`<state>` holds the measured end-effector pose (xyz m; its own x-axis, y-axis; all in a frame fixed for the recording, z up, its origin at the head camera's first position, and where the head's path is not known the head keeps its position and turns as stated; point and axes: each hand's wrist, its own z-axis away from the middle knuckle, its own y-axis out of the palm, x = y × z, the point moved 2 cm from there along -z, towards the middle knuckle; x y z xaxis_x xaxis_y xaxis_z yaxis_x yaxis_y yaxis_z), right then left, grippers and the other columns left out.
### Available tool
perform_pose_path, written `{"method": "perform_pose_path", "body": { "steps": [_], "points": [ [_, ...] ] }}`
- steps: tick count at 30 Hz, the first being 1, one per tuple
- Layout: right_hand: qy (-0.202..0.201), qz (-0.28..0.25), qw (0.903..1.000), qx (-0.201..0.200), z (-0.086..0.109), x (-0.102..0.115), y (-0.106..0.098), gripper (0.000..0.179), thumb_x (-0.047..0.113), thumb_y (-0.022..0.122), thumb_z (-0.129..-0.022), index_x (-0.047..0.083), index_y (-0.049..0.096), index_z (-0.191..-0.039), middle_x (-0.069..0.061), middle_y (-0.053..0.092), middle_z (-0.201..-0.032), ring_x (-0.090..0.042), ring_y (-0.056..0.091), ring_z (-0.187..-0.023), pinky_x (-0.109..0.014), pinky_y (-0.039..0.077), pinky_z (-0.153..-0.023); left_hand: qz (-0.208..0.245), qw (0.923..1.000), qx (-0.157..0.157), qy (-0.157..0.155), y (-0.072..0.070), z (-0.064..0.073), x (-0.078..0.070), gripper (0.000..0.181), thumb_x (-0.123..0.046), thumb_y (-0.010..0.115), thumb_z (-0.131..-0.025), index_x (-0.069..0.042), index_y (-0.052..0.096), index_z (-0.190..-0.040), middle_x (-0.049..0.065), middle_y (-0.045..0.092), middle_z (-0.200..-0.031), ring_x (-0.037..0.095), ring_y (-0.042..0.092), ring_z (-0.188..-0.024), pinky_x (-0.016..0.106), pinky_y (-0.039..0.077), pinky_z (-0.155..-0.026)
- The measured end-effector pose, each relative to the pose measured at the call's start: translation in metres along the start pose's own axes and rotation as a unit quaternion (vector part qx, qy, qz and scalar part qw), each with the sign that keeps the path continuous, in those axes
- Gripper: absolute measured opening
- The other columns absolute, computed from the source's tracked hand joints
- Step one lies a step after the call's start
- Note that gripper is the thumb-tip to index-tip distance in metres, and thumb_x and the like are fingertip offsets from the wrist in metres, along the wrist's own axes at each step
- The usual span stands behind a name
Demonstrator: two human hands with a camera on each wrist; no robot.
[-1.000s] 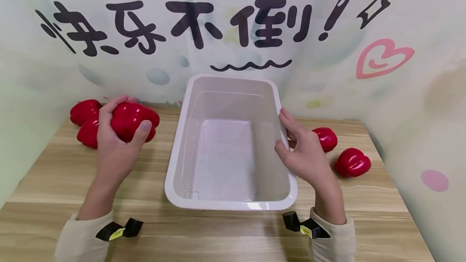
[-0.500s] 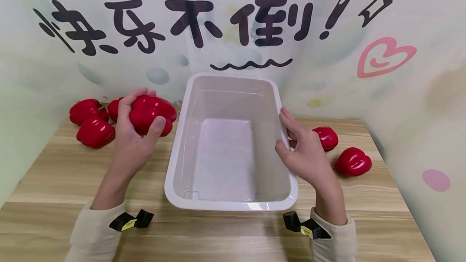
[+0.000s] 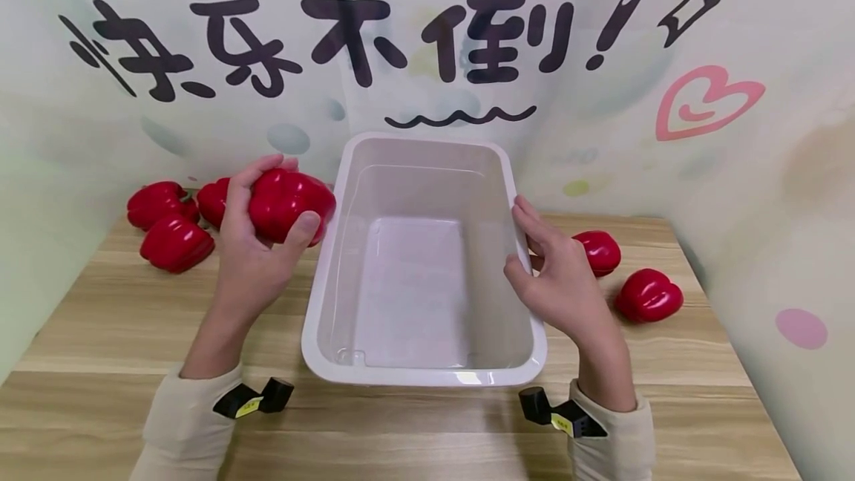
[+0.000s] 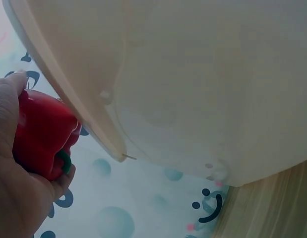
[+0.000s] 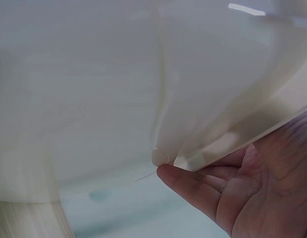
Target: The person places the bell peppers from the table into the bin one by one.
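A shiny red bell pepper (image 3: 287,203) is held in my left hand (image 3: 257,258), its fingers and thumb curled round the sides. In the left wrist view, the pepper's green stem (image 4: 63,161) shows. The pepper is at the left rim of a white plastic bin (image 3: 410,375); whether it touches the rim I cannot tell. My right hand (image 3: 561,273) grips the bin's right rim, thumb on top. From the right wrist view, its fingers (image 5: 193,191) reach under that rim against the outer wall. The inside of the bin shows a bare floor.
Left of the bin, several red bell peppers (image 3: 177,243) lie at the back of the wooden table (image 3: 374,436). On the right are two more, one pepper (image 3: 648,295) in full view and another pepper (image 3: 600,252) partly behind my hand. A printed cloth (image 3: 427,36) hangs behind.
My left hand has carried the bell pepper rightward and slightly up, to the bin's left rim. Peppers behind it have come into view. The right hand and the bin have stayed put.
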<state>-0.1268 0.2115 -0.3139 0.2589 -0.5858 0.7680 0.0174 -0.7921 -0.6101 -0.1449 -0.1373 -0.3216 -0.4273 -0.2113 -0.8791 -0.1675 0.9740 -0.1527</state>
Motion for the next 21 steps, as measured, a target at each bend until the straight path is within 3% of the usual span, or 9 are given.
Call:
{"method": "perform_pose_path", "body": {
  "steps": [11,18,21],
  "points": [
    [-0.005,0.01,0.9999,-0.003,-0.0006,-0.0017,0.0007,0.065,0.0,0.062,-0.097,0.002,0.043,-0.159,-0.007,0.039,-0.17,-0.037,0.062,-0.138,-0.048,0.059,-0.095,0.007,0.999,0.022,0.038,0.0046,-0.0002,-0.0045,0.084,0.007,0.08,-0.078,-0.015,0.048,-0.154,-0.005,0.051,-0.154,0.024,0.049,-0.141,0.014,0.056,-0.1],
    [-0.002,0.001,1.0,-0.001,-0.0001,0.0001,0.0009,0.065,-0.001,0.062,-0.096,0.004,0.044,-0.159,-0.008,0.04,-0.17,-0.038,0.06,-0.14,-0.052,0.059,-0.096,0.032,0.9958,0.033,0.079,0.0053,0.0007,-0.0035,0.065,0.0,0.06,-0.088,-0.01,0.048,-0.151,0.001,0.053,-0.152,0.025,0.051,-0.136,0.017,0.056,-0.1],
    [-0.002,-0.001,1.0,-0.001,0.0001,0.001,0.0012,0.066,-0.001,0.062,-0.096,0.004,0.044,-0.159,-0.008,0.04,-0.17,-0.039,0.06,-0.14,-0.052,0.058,-0.096,0.056,0.9938,0.028,0.093,0.0061,-0.0002,-0.0053,0.067,0.005,0.062,-0.084,-0.006,0.048,-0.149,0.004,0.053,-0.151,0.027,0.051,-0.135,0.017,0.057,-0.101]
  ]
}}
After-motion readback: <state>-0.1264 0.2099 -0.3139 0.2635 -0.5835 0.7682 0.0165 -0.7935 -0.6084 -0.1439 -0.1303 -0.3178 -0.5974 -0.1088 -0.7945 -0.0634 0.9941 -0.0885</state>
